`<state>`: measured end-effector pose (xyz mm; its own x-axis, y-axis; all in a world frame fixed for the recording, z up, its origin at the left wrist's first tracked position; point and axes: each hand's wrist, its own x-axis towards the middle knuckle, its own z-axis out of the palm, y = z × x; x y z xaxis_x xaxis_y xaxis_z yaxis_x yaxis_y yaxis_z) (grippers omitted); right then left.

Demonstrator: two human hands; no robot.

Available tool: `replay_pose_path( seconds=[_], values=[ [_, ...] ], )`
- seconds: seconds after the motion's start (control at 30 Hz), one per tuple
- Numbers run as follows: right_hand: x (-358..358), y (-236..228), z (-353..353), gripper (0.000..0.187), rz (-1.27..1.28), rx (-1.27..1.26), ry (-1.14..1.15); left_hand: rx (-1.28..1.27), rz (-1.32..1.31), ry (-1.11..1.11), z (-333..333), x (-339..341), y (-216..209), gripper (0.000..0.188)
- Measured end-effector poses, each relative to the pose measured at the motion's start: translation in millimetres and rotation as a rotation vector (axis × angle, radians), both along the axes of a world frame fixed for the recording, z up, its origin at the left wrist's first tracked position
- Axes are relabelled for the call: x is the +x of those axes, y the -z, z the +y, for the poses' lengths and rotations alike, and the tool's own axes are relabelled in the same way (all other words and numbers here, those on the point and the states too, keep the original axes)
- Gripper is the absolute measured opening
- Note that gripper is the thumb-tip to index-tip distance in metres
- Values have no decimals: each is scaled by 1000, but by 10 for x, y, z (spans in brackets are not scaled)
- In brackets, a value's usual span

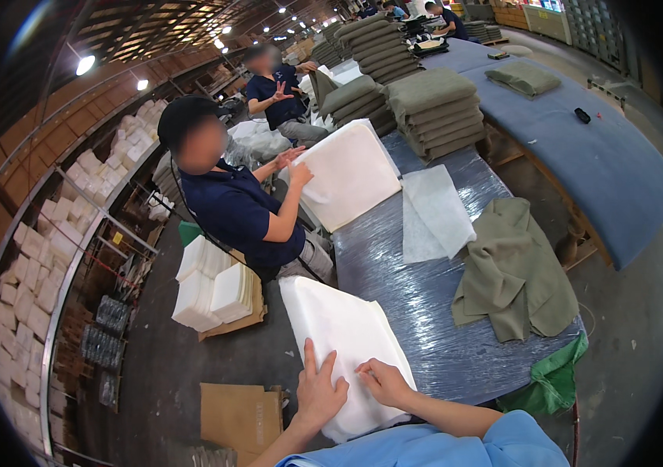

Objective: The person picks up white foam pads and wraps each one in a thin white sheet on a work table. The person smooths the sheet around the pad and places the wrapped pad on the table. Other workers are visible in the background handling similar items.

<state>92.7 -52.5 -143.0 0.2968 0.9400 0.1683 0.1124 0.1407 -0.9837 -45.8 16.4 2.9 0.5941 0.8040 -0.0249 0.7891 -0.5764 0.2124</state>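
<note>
A white, fabric-wrapped cushion [351, 323] lies in front of me, partly over the near left edge of the plastic-wrapped table [390, 292]. My left hand [322, 395] rests on its near left side with the fingers spread. Over the cushion's near right part is my right hand [387, 384], its fingertips drawn together in a pinch; whatever they hold is too small to name. To the right, a crumpled olive fabric cover [514, 272] is spread on the table. Thin white sheets [432, 214] lie beyond it.
A co-worker [230, 191] at the left handles another white cushion [351, 175]. Stacked olive cushions [436, 113] stand at the table's far end. A blue padded table [580, 148] is at the right. White foam blocks [218, 288] and flat cardboard [238, 416] are on the floor. Green cloth [553, 381] hangs from the near corner.
</note>
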Motion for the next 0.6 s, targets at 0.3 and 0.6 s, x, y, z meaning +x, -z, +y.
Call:
replay_pose_path(
  seconds=[0.3, 0.6],
  values=[
    [-25, -226, -175, 35, 175, -170, -104, -7, -17, -19, -22, 1, -22, 62],
    [-285, -210, -185, 26, 185, -88, 6, 37, -39, 13, 7, -1, 45, 62]
  ],
)
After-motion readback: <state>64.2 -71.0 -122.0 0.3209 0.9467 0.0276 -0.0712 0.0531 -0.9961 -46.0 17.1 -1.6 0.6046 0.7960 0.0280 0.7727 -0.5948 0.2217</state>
